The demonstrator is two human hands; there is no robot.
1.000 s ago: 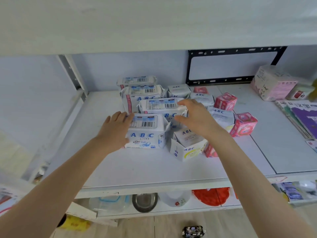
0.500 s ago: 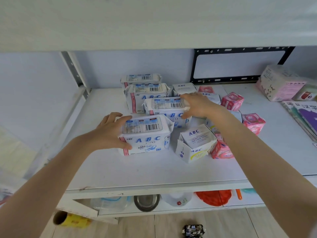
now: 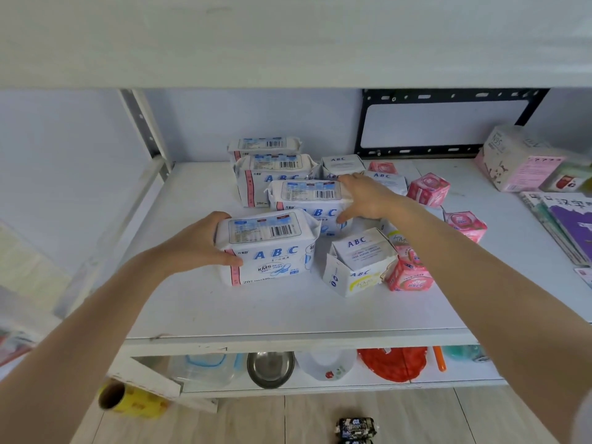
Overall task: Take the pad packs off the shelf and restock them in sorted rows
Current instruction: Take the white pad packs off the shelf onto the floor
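Note:
Several white and blue pad packs stand in a file on the white shelf [image 3: 224,309]. My left hand [image 3: 198,245] grips the left end of the front pack [image 3: 272,248], thumb on its front face. Around the right end of the second pack [image 3: 307,203] my right hand [image 3: 365,197] curls, fingers on top and thumb below. Two more large packs [image 3: 272,174] stand behind it. Smaller white ABC packs [image 3: 358,261] and pink packs [image 3: 410,274] lie loosely to the right.
A pink and white box [image 3: 519,161] and purple booklets [image 3: 570,225] sit at the shelf's right end. A black bracket [image 3: 448,94] is on the back wall. The lower shelf holds a metal bowl [image 3: 270,368], containers and a red item. A yellow roll [image 3: 128,398] lies lower left.
My left hand moved from the top of the front pack to grip its left end. My right hand moved back from the small packs to grip the second pack's right end.

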